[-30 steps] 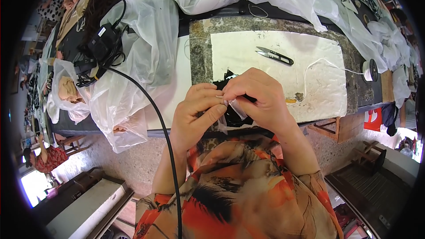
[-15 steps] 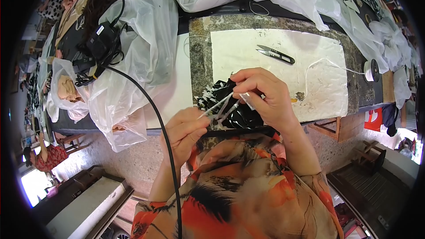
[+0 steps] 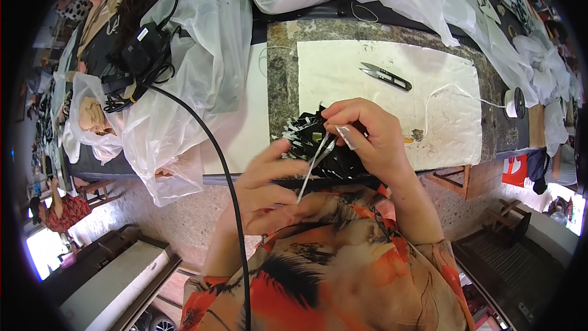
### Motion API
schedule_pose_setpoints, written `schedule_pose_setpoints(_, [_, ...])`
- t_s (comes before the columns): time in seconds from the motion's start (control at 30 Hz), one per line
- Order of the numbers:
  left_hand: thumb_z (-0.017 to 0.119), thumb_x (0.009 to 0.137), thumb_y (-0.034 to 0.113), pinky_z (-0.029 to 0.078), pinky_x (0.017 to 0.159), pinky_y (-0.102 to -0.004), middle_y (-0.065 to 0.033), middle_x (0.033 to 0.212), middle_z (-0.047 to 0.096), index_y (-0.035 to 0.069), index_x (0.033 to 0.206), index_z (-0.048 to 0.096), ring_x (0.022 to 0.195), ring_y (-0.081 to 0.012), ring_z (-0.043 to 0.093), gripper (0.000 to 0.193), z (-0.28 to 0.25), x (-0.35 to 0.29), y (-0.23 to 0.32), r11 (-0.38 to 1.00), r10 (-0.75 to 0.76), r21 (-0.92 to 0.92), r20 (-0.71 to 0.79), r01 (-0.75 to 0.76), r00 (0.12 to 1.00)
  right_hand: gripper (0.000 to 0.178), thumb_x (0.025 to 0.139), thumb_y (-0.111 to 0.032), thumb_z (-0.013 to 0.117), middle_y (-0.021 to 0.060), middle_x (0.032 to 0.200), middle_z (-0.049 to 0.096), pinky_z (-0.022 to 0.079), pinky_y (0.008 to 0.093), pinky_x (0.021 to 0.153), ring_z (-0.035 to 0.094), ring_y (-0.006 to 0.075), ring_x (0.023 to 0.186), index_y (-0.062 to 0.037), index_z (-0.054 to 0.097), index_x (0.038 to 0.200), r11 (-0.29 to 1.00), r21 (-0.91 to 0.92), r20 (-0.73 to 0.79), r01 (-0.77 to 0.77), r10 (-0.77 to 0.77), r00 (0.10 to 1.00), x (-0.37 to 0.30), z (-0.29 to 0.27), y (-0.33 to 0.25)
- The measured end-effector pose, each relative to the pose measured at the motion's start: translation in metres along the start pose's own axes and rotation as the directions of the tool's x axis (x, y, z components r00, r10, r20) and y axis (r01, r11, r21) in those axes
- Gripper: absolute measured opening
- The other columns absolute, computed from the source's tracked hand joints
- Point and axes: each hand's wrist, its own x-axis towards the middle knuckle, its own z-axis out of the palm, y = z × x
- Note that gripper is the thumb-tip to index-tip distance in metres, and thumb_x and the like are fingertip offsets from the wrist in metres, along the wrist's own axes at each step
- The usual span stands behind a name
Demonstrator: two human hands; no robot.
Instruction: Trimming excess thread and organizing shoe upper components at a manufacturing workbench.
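My right hand [image 3: 375,138] pinches the upper end of a thin white cord [image 3: 311,171]; a shiny silvery wrap [image 3: 346,136] shows at its thumb. The cord slants down toward my left hand [image 3: 264,191], whose fingers are spread and slightly blurred. Its lower end lies near those fingers, not gripped as far as I can see. Under and beside my right hand lies a glossy black bundle [image 3: 343,162] with many short white ends on its left side. A pair of black-handled thread snips [image 3: 387,77] rests beyond my right hand.
A white sheet [image 3: 435,67] covers part of a worn grey board [image 3: 282,86]. At right stands a spool [image 3: 514,103] with white cord trailing from it. Plastic bags [image 3: 214,55] and a black power adapter [image 3: 139,49] crowd the left. A black cable [image 3: 211,138] crosses before my left forearm.
My left hand's fingers have parted from their pinch near the cord, and the hand has shifted slightly lower. The cord now slants more steeply. My right hand keeps its pinch.
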Motion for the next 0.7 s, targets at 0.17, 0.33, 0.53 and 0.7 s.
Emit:
schedule_pose_setpoints(0.17, [0.074, 0.084, 0.007, 0.052, 0.082, -0.0418, -0.0084, 0.081, 0.067, 0.003, 0.082, 0.056, 0.077, -0.0280, 0.069, 0.019, 0.034, 0.011, -0.005, 0.966, 0.021, -0.256, -0.062, -0.037, 0.998, 0.007, 0.096, -0.001, 0.062, 0.0102, 0.106, 0.069, 0.054, 0.0231, 0.066, 0.065, 0.0098, 0.077, -0.0018, 0.069, 0.098, 0.999, 0.039, -0.040, 0.003, -0.001, 0.999, 0.002, -0.003, -0.004])
schedule_pose_setpoints(0.33, [0.075, 0.091, 0.009, 0.039, 0.054, -0.0256, -0.0037, 0.067, 0.054, 0.004, 0.079, 0.054, 0.058, -0.0102, 0.046, 0.025, 0.043, 0.028, 0.014, 0.810, -0.586, -0.114, -0.165, 0.575, 0.793, 0.015, 0.088, 0.009, 0.064, 0.0093, 0.101, 0.069, 0.058, 0.0274, 0.076, 0.071, 0.0187, 0.087, 0.0003, 0.071, 0.099, 0.934, 0.336, 0.000, -0.124, 0.131, 0.991, 0.000, -0.009, -0.002])
schedule_pose_setpoints(0.53, [0.071, 0.094, 0.011, 0.040, 0.051, -0.0354, -0.0100, 0.064, 0.049, 0.004, 0.078, 0.054, 0.052, -0.0246, 0.044, 0.024, 0.057, 0.041, 0.005, 0.863, -0.429, 0.183, -0.229, 0.471, 0.874, 0.019, 0.087, 0.009, 0.067, 0.0083, 0.095, 0.070, 0.056, 0.0253, 0.076, 0.069, 0.0141, 0.090, 0.0005, 0.073, 0.104, 0.935, 0.348, 0.118, -0.062, 0.022, 0.993, -0.006, -0.011, -0.007])
schedule_pose_setpoints(0.7, [0.062, 0.099, 0.010, 0.040, 0.051, -0.0364, -0.0103, 0.065, 0.051, 0.001, 0.081, 0.057, 0.053, -0.0234, 0.048, 0.020, 0.061, 0.036, -0.004, 0.865, -0.460, 0.063, -0.293, 0.497, 0.838, 0.022, 0.088, 0.000, 0.072, 0.0065, 0.097, 0.071, 0.051, 0.0237, 0.073, 0.066, 0.0112, 0.086, 0.0002, 0.074, 0.110, 0.974, 0.203, 0.106, -0.105, 0.085, 0.991, 0.000, -0.007, -0.027])
